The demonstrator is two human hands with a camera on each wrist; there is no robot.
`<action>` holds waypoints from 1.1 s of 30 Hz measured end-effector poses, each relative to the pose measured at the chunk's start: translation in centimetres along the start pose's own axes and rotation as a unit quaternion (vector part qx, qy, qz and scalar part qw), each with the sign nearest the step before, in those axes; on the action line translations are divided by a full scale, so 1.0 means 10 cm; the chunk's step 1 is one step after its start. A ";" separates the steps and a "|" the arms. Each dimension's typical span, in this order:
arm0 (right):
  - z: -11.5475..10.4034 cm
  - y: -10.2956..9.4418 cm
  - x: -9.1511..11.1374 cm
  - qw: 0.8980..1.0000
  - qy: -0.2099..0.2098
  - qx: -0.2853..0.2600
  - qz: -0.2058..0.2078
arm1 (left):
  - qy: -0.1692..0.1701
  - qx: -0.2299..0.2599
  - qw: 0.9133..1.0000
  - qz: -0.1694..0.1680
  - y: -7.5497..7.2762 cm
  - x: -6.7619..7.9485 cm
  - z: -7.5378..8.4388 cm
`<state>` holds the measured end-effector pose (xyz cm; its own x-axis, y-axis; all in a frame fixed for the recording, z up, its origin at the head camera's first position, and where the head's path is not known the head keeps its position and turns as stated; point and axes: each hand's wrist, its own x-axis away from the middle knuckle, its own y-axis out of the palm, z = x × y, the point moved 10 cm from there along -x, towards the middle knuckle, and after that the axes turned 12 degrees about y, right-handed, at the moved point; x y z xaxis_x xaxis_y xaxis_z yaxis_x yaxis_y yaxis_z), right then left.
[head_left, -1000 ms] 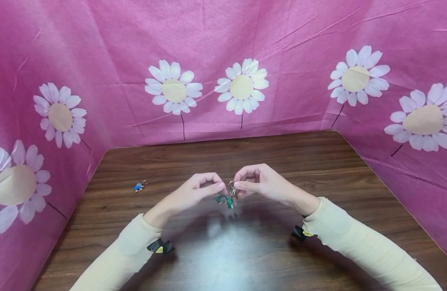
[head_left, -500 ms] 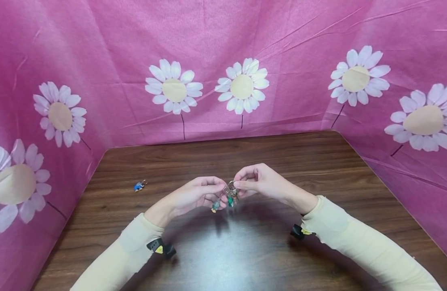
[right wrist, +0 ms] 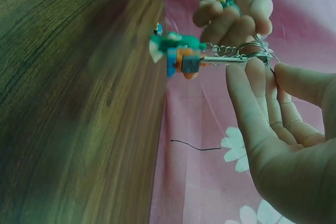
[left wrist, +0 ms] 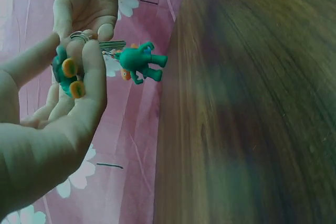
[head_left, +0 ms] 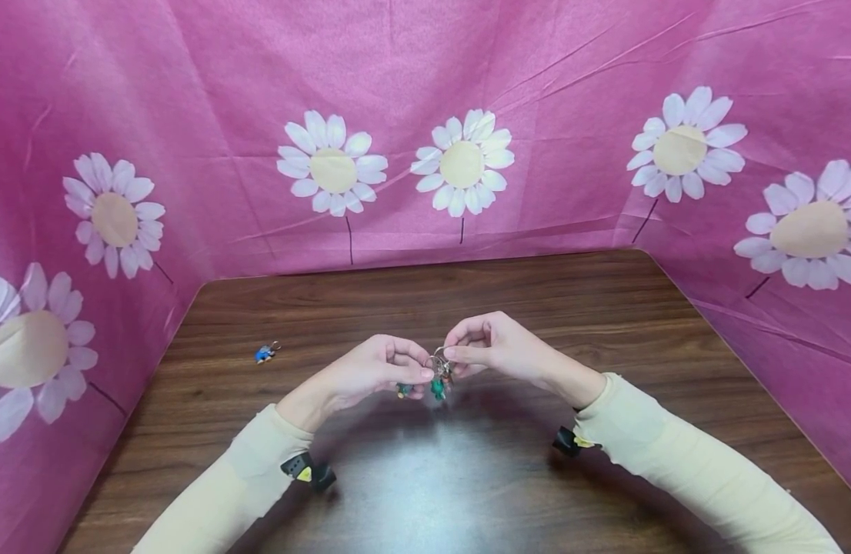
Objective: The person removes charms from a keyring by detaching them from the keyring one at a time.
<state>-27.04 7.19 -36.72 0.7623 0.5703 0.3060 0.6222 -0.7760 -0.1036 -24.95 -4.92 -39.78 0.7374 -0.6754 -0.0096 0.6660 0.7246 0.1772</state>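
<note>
Over the middle of the table, my right hand (head_left: pixel 498 346) pinches a metal key ring (right wrist: pixel 260 53) between thumb and fingers. A green toy figure (left wrist: pixel 139 61) dangles from it on a short chain (right wrist: pixel 223 50). Beside that hang an orange and blue figure (right wrist: pixel 188 62) and a slim metal key-like shaft (right wrist: pixel 223 59). My left hand (head_left: pixel 380 369) meets the ring from the other side, thumb against curled fingers. Within those fingers sits a second keychain figure (left wrist: pixel 66 74), dark green with orange feet, partly covered by them in the head view.
A small blue keychain figure (head_left: pixel 265 354) with its own ring lies on the wooden table (head_left: pixel 536 292), left of the hands. Pink cloth (head_left: pixel 398 61) printed with daisies stands around the table's back and sides.
The dark green figure first hangs below my left fingers, then is mostly covered by them. My left thumb has shifted down. The right hand stays nearly still on the ring.
</note>
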 end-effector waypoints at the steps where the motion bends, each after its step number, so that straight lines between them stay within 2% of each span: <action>1: 0.00 -0.01 0.00 1.000 0.000 0.002 0.002 | 0.005 -0.004 1.000 0.013 -0.02 0.00 0.01; 4: -0.01 -0.01 0.01 1.000 0.000 0.009 0.008 | 0.020 -0.018 0.999 0.044 -0.07 -0.01 0.06; 11: -0.02 -0.02 0.02 1.000 -0.009 0.022 0.014 | 0.063 -0.087 0.992 0.069 -0.08 -0.01 0.18; 16: -0.01 -0.03 0.02 0.999 -0.016 0.038 0.022 | 0.056 -0.129 0.986 0.085 -0.09 -0.01 0.20; 22: -0.03 -0.01 0.02 0.996 -0.035 0.079 0.029 | 0.053 -0.155 0.983 0.084 -0.06 -0.01 0.21; 25: -0.08 -0.01 0.04 0.989 -0.060 0.130 0.045 | 0.050 -0.163 0.982 0.083 -0.06 -0.01 0.22; 29: -0.18 -0.04 0.09 0.969 -0.099 0.210 0.085 | 0.049 -0.162 0.982 0.084 -0.05 -0.01 0.23; 30: -0.20 -0.04 0.10 0.965 -0.106 0.221 0.092 | 0.048 -0.159 0.983 0.084 -0.05 -0.01 0.23; 33: -0.23 -0.03 0.12 0.962 -0.117 0.227 0.095 | 0.041 -0.139 0.986 0.084 -0.04 -0.02 0.23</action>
<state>-26.76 7.46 -34.16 0.8559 0.5166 0.0247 0.4415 -0.7049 -0.5552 -25.56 -5.39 -37.62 0.8389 -0.5377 -0.0846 0.5305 0.8424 -0.0939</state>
